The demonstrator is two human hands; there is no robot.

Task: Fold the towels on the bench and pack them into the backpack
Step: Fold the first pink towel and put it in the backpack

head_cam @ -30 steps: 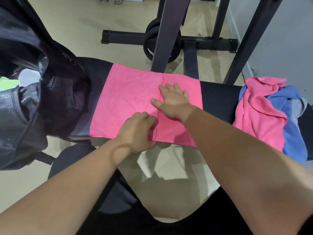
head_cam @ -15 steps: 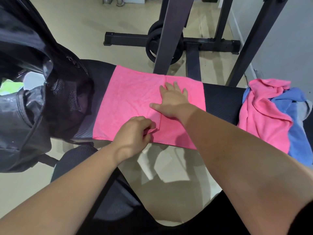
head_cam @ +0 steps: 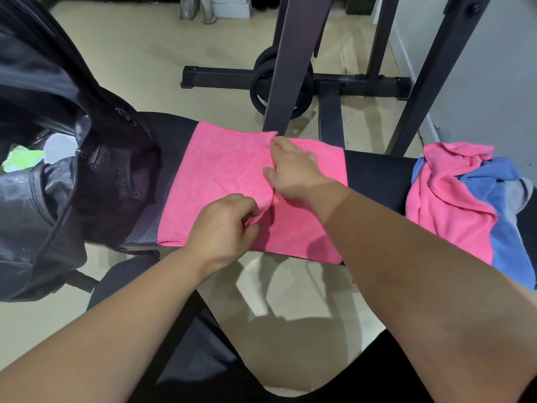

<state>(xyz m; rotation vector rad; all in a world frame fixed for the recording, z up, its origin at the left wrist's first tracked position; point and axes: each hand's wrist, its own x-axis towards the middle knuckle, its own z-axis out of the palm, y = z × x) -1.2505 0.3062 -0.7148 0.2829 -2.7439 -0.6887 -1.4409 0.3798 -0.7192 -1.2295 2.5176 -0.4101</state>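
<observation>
Your left grip [head_cam: 222, 228] pinches the raised free edge of the flat pink microfibre towel [head_cam: 220, 167] between thumb and curled fingers, close to the near edge of the black padded surface [head_cam: 374, 175]. Your right grip [head_cam: 293, 173] is released: it lies with fingers straight, pressed on the same towel just right of that edge, the forefinger reaching toward the far edge of the surface.

The line between your two grips is the one that counts. The free edge of the upper layer runs from the near edge to the far edge, straight across the surface, while the towel's long axis runs left to right along it. The upper layer lies to the left of both grips, and a single lower layer shows to their right, ending in a hem well short of the right end. The left grip holds the near end of the fold line and the right is nearer its far end, so any next fold likely swings about that line, with the left doing the carrying.

Further out, the open black fabric backpack [head_cam: 58, 199] stands at the left end of the surface, just beside the towel. A crumpled heap of pink and blue towels [head_cam: 453, 205] waits at the right end, apart from the flat one. A dark steel upright [head_cam: 290, 68] rises beyond the far edge.
</observation>
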